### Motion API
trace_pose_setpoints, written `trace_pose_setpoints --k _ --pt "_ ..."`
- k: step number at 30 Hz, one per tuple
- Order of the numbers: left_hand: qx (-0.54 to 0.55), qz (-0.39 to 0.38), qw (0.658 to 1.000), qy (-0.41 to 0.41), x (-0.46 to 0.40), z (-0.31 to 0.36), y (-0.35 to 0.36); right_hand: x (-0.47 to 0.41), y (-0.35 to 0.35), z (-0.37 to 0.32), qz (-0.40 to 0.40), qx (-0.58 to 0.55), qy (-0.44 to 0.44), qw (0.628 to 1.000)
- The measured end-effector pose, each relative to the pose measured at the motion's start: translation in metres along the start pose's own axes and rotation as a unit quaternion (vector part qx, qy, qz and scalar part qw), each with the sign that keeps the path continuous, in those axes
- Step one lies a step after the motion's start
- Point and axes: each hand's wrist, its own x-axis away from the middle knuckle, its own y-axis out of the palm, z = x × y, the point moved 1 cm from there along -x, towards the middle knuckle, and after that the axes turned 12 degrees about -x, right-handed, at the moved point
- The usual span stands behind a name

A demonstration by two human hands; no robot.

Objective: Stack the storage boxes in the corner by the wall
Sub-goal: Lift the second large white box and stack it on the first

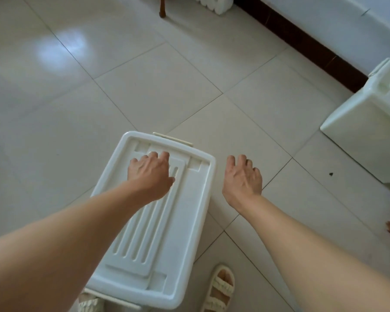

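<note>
A white storage box point(180, 239) with a ribbed lid stands on the tiled floor just in front of my feet. My left hand point(149, 173) hovers over the far half of its lid, fingers curled downward, holding nothing. My right hand point(243, 177) hangs in the air to the right of the box, over bare tiles, fingers loosely bent and apart, empty. A second white storage box point(367, 122) stands at the right edge by the wall, partly cut off by the frame.
A dark brown skirting board point(302, 41) runs along the white wall at the upper right. A wooden furniture leg point(162, 6) and a white ribbed object point(214, 3) stand at the top. My sandalled foot point(221, 289) is beside the near box. A small dark speck point(330, 174) lies on the floor.
</note>
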Motion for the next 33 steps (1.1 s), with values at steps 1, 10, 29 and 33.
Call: trace_pose_setpoints --k 1,10,29,33 --pt "0.0 0.001 1.0 0.01 0.0 -0.009 0.004 0.005 0.005 -0.007 -0.001 -0.002 0.015 1.0" --pt "-0.022 -0.014 0.997 0.078 -0.008 -0.114 0.063 0.047 0.068 -0.083 -0.018 -0.038 0.151 0.988" --pt "-0.009 -0.144 0.989 -0.036 -0.071 -0.181 0.231 0.034 0.223 -0.07 -0.093 -0.116 0.309 0.94" --pt "0.068 -0.153 0.985 -0.04 -0.076 -0.182 0.25 0.027 0.238 -0.074 -0.081 -0.154 0.342 0.923"
